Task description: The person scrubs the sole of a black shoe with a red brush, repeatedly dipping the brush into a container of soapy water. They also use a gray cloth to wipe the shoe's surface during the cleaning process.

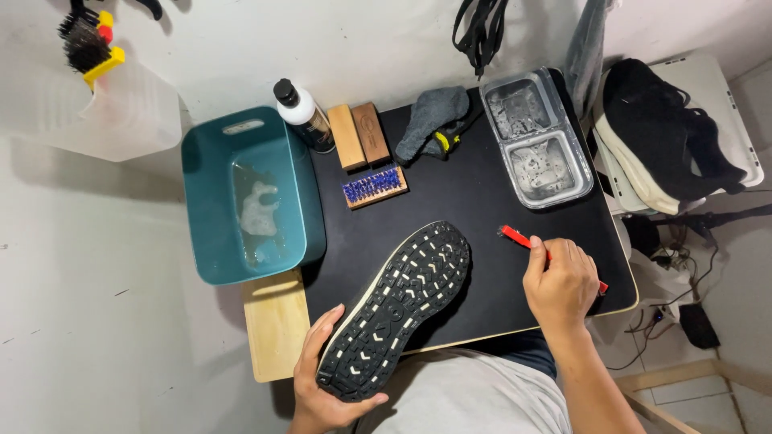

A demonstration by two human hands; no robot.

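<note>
My left hand (318,374) grips the heel end of a black shoe (398,305), turned sole-up so its black tread with pale lugs faces me; the toe rests on the black table top (474,201). My right hand (560,285) is closed around a thin red-handled brush (515,236), whose head points up-left, a short way right of the shoe's toe and not touching it.
A teal tub (211,185) with soapy water stands at the left. Behind lie a blue-bristled brush (375,187), two wooden brushes (359,135), a bottle (304,115), a grey cloth (434,119) and a clear two-part tray (535,138). Another black shoe (667,137) lies at the right.
</note>
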